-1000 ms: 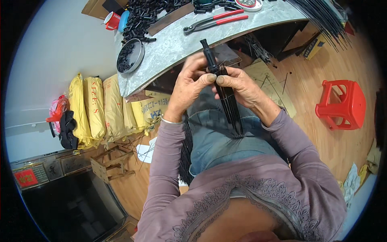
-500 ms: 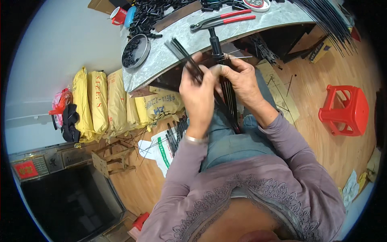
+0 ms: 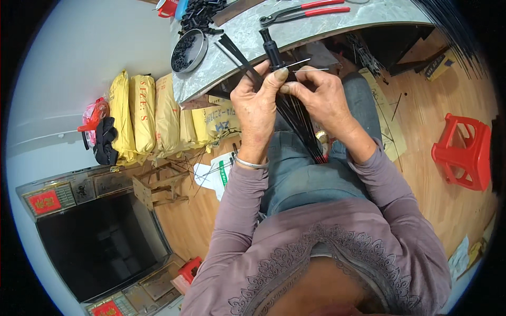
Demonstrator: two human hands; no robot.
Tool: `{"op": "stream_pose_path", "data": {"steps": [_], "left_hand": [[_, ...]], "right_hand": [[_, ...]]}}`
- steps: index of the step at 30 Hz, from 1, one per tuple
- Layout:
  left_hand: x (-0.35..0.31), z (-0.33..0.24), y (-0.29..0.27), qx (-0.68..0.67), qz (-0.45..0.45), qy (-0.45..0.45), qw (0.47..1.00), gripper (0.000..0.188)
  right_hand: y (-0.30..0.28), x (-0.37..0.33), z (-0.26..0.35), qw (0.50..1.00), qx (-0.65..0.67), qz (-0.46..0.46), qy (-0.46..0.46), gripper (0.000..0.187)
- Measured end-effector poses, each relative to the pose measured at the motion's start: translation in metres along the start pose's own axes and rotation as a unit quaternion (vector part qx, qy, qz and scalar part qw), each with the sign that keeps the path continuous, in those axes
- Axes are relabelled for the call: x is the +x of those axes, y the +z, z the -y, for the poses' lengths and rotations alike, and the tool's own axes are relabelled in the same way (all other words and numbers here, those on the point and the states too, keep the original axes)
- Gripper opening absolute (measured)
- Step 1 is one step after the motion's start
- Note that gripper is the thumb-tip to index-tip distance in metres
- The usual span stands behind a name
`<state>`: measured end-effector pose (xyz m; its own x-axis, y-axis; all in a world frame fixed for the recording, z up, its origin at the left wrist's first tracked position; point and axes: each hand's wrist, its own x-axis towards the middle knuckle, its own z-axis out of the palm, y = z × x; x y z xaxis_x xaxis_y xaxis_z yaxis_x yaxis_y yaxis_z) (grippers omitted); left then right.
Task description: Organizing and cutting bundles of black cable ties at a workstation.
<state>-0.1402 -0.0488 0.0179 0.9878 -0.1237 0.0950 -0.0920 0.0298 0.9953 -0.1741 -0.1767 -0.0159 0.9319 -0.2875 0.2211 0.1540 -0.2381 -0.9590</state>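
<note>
- we have our left hand (image 3: 256, 108) closed around a black umbrella-like frame (image 3: 271, 51), thumb pressed near its collar.
- a sheaf of loose thin black rods (image 3: 235, 55) also passes through our left fingers, slanting up and left toward the table edge.
- our right hand (image 3: 320, 97) meets the frame from the right, fingers curled and thumb against it; we cannot tell what, if anything, they grip.
- two thin silvery wires (image 3: 297, 63) stick out rightward by our fingertips.
- the frame is tilted between both hands, its tubular top just in front of the table and its dark ribs (image 3: 301, 127) reaching down over our lap.
- on the marble-patterned table (image 3: 232, 38) we see red-handled pincers (image 3: 305, 11) and a round dish (image 3: 202, 51) of small black parts (image 3: 184, 52).
- a red plastic stool (image 3: 468, 152) stands well apart on our right.
</note>
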Motion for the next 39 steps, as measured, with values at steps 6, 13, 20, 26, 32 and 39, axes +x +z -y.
{"op": "stream_pose_path", "data": {"steps": [6,13,20,26,32,39], "left_hand": [[-0.007,0.002,0.004,-0.022,-0.004,0.034,0.999,0.031],[-0.014,0.0,0.002,0.004,-0.004,0.058,0.998,0.033],[-0.007,-0.021,-0.008,0.046,0.061,0.023,0.997,0.027],[-0.008,-0.024,-0.003,0.039,0.091,0.015,0.995,0.026],[0.0,-0.012,-0.008,-0.137,0.121,-0.063,0.981,0.033],[-0.002,-0.008,-0.007,-0.156,0.143,-0.046,0.976,0.028]], "right_hand": [[-0.02,0.013,-0.005,0.956,0.192,0.184,0.12,0.025],[-0.015,0.019,-0.015,0.914,0.271,0.238,0.188,0.026],[-0.02,0.016,0.006,0.946,0.152,0.243,0.154,0.03],[-0.021,0.019,-0.009,0.909,0.245,0.258,0.215,0.033],[-0.026,0.011,0.007,0.93,0.214,0.229,0.194,0.04],[-0.031,0.021,-0.008,0.91,0.228,0.273,0.213,0.039]]}}
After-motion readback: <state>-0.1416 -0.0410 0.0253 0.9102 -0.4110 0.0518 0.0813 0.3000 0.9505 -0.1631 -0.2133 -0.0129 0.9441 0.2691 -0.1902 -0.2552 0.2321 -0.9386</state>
